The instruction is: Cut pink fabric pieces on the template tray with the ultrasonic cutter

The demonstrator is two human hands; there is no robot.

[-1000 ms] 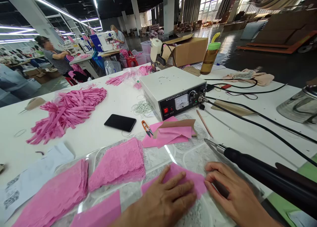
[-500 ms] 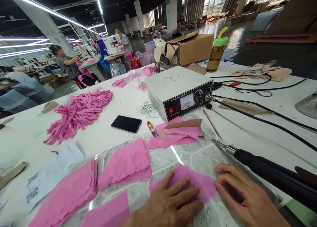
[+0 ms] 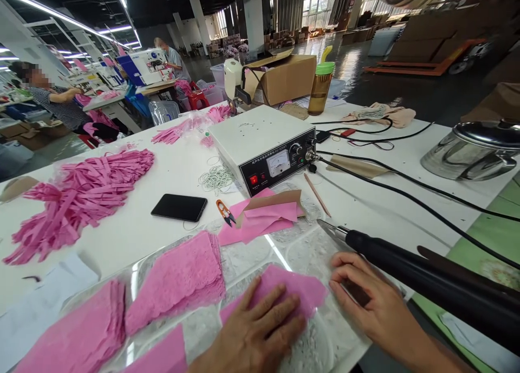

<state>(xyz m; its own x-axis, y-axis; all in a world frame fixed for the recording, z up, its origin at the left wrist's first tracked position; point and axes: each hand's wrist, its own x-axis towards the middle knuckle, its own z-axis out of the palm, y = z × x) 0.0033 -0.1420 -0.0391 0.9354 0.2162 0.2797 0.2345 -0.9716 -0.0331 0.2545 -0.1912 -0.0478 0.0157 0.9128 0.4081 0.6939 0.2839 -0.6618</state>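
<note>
My left hand [image 3: 260, 321] lies flat with fingers spread on a pink fabric piece [image 3: 294, 283], pressing it against the clear patterned sheet. At the fabric's right corner is my right hand [image 3: 369, 297], thumb and forefinger closed in a pinch; whether the corner is between the fingertips I cannot tell. A black-handled tool with a pointed metal blade [image 3: 390, 259] extends just above my right hand, its tip toward the upper left. Two stacks of pink lace-edged pieces, one nearer [image 3: 81, 329] and one farther [image 3: 182, 281], lie left of my left hand, with a plain pink piece [image 3: 158, 354] below.
Behind stands a white control box [image 3: 264, 140] with cables. Around it are orange thread snips [image 3: 225, 211], a phone [image 3: 179, 207], pink and brown scraps [image 3: 264, 216], pink strips [image 3: 89, 194], a brown bottle [image 3: 320, 91] and a lidded glass pot [image 3: 467, 150]. Two people sit at sewing machines.
The camera view has swung right, shifting everything left in the picture and bringing the pot into fuller view. The left hand still presses the fabric; the right hand stays by its corner.
</note>
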